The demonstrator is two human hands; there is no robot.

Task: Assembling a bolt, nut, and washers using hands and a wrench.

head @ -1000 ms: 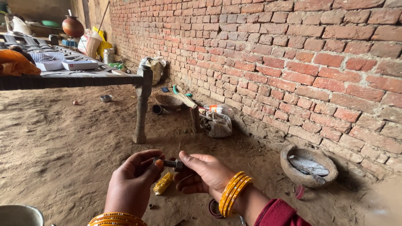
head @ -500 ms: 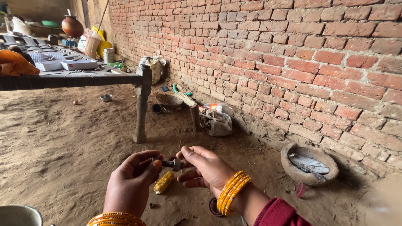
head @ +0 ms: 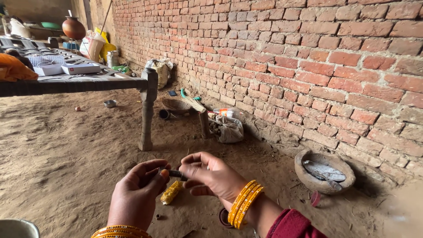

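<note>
- Left hand (head: 139, 194) low in the foreground, fingers curled, thumb and forefinger pinched on one end of a small dark cylindrical piece (head: 176, 174). Yellow bangles at that wrist, at the bottom edge.
- Right hand (head: 209, 176) just beside it, fingertips closed on the other end of the same piece; the two hands meet over it, above the dirt floor (head: 66, 150). What the piece is, too small to tell.
- Stack of yellow-orange bangles (head: 244, 202) on the right wrist, dark red sleeve (head: 293, 224) behind them.
- On the ground directly under the hands: a short yellow knobbly thing (head: 171, 192), like a bit of corn cob. A dark ring (head: 222, 218) lies beside the right forearm, partly hidden.
- Rim of a pale bowl (head: 17, 227) at the bottom left corner.
- Right, at the foot of the red brick wall (head: 308, 57): a shallow clay dish (head: 324, 172) with grey material inside.
- Middle distance: wooden cot (head: 88, 81) on a turned leg (head: 147, 110), white trays and an orange cloth (head: 15, 68) on top.
- Beyond the leg, along the wall: a straw broom (head: 187, 102), a grey bag (head: 227, 128), a small metal bowl (head: 109, 103) on the floor.
- Far end: round brown clay pot (head: 73, 27), sacks and containers, indistinct.
</note>
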